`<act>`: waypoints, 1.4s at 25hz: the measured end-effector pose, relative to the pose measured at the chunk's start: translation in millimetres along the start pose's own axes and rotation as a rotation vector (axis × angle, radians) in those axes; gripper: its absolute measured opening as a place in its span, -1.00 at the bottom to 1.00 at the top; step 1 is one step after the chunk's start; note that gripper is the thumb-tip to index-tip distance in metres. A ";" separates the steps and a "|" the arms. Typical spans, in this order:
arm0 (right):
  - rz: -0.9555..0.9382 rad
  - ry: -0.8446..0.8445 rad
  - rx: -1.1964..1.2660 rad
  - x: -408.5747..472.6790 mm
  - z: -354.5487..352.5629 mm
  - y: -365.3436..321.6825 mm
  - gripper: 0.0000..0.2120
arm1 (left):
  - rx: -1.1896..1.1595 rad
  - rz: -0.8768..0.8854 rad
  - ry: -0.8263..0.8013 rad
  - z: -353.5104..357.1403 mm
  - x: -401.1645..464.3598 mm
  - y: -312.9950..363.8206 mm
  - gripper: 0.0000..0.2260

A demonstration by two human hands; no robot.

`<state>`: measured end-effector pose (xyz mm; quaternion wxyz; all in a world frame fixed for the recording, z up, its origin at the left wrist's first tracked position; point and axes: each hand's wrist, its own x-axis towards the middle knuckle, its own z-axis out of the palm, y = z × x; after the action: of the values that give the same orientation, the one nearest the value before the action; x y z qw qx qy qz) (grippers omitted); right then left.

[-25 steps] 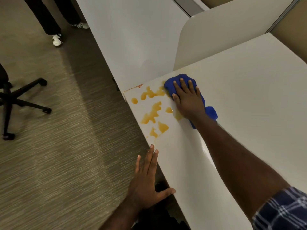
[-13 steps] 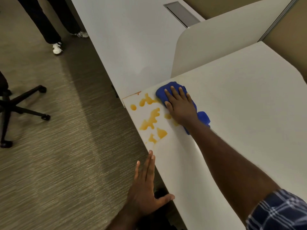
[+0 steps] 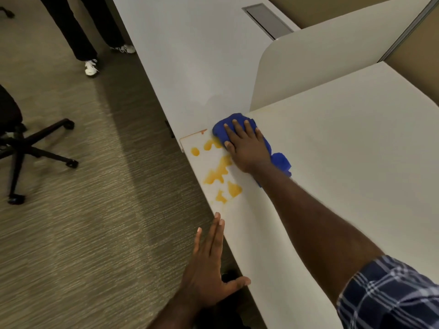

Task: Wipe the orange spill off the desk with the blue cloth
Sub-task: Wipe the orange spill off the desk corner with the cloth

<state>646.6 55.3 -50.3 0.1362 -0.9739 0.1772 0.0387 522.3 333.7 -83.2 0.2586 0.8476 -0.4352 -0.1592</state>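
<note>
- Head view: the right hand (image 3: 247, 148) is lying palm-down on the blue cloth (image 3: 279, 160), its fingers (image 3: 236, 129) spread flat and pressing the cloth against the white table (image 3: 344, 162) rather than curling around it.
- The cloth is sitting at the far left corner of the table, beside the upright divider panel (image 3: 320, 67); one end is sticking out ahead of the fingertips and the other is trailing out from under the wrist.
- The orange spill (image 3: 219, 173) is lying in several blotches just left of the cloth, along the table's left edge; the blotch nearest the corner is touching the cloth.
- The left hand (image 3: 209, 274) is hovering open beside the table's near left edge, fingers straight and together, thumb out toward the edge, holding nothing.
- A plaid sleeve (image 3: 389, 295) is covering the right upper arm.
- On the carpet (image 3: 83, 233) to the left, an office chair base (image 3: 31, 148) is standing, and a bystander's legs (image 3: 78, 32) are showing at the top.
</note>
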 end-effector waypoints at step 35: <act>-0.120 -0.010 -0.016 -118.8 24.5 -0.5 -0.48 | 0.001 -0.025 -0.047 -9.9 1.8 8.4 0.10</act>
<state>535.2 102.3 -59.0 0.1313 -0.9837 0.1175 0.0369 522.7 331.1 -70.3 0.2458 0.8492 -0.4305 -0.1820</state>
